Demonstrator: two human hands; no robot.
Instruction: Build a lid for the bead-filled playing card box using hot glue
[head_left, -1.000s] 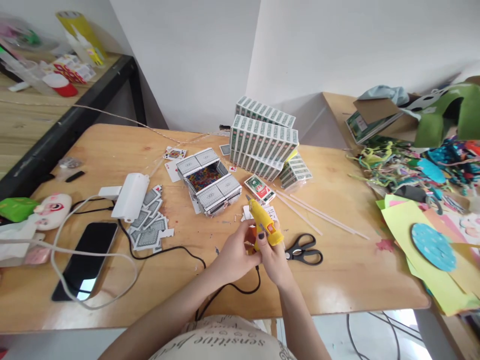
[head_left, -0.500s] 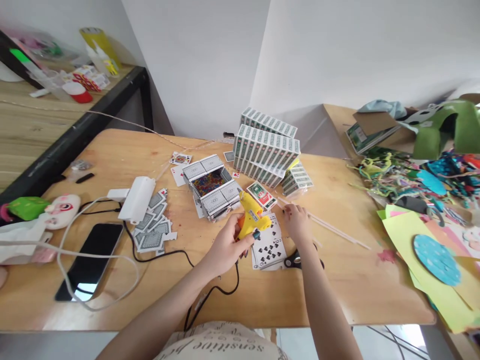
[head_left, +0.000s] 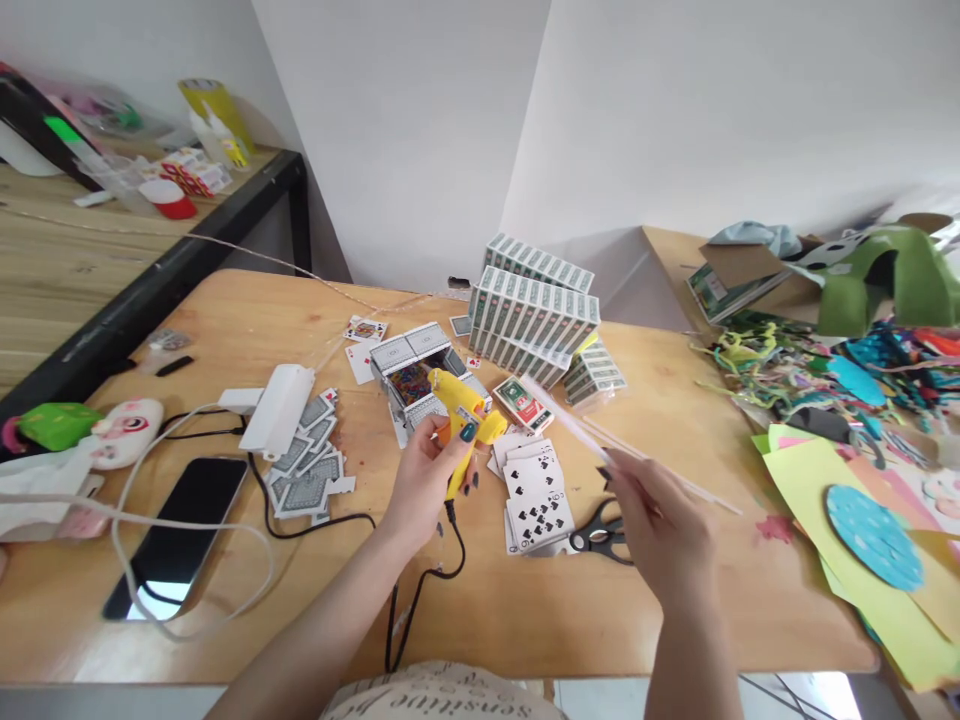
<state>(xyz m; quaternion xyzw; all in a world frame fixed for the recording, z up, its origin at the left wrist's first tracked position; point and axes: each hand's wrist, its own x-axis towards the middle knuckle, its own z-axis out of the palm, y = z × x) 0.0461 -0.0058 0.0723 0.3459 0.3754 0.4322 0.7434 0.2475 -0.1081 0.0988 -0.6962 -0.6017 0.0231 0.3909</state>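
1. Head view: I see the yellow glue gun [head_left: 459, 405] in the left hand [head_left: 424, 475], its nozzle pointing away over the card-covered box [head_left: 395, 352] and its round rear end turned toward the right hand [head_left: 664, 525].
2. Its shell reads to me as smooth plastic, with an orange part by the fingers; a thin black cord [head_left: 461, 548] drops from the handle. The glue stick [head_left: 568, 418] is slim, straight and whitish, slightly blurred.
3. Right of the gun grip I have fanned paper cards [head_left: 540, 490], then black-handled scissors [head_left: 600, 538] just beside the right hand; beyond the stick's far end lies a glossy green-and-red card pack [head_left: 523, 403].
4. I read the left grip as wrapped round the handle, thumb on the near side. The right is narrow, fingertips pinching the stick's near end, wrist raised above the wooden table [head_left: 750, 600].
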